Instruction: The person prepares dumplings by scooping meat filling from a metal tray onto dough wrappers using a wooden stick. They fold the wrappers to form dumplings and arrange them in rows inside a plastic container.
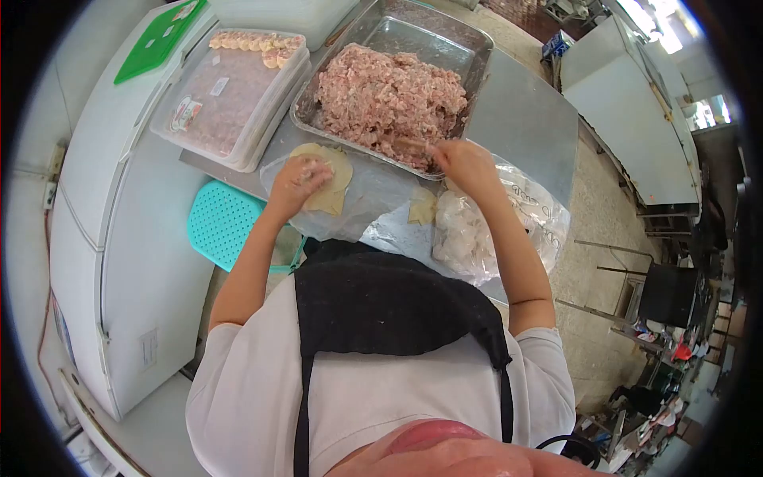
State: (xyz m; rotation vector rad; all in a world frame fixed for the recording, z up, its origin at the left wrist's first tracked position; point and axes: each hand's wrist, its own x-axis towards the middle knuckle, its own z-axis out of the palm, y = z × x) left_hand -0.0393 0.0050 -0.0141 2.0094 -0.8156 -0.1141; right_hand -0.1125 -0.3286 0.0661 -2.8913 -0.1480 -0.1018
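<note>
My left hand (297,186) is closed, its fingers curled at the edge of round, pale dough wrappers (337,181) and seemingly gripping one. These lie on a clear plastic sheet (369,195) at the table's near edge. In my right hand (467,165) is a light-brown, wooden-looking spatula (410,145), its far end in the minced meat. A large mound of pink minced meat (389,91) fills much of the deep metal tray (433,30). Another piece of dough (422,207) lies between my hands. Below my right forearm is a clear bag (461,234) with pale contents.
To the left, a lidded plastic box (214,107) carries a row of small filled dumplings (254,40). A turquoise perforated basket (222,222) sits below the table edge. White freezers (151,262) stand left; a white cabinet (620,103) stands right. The metal table (528,111) extends right.
</note>
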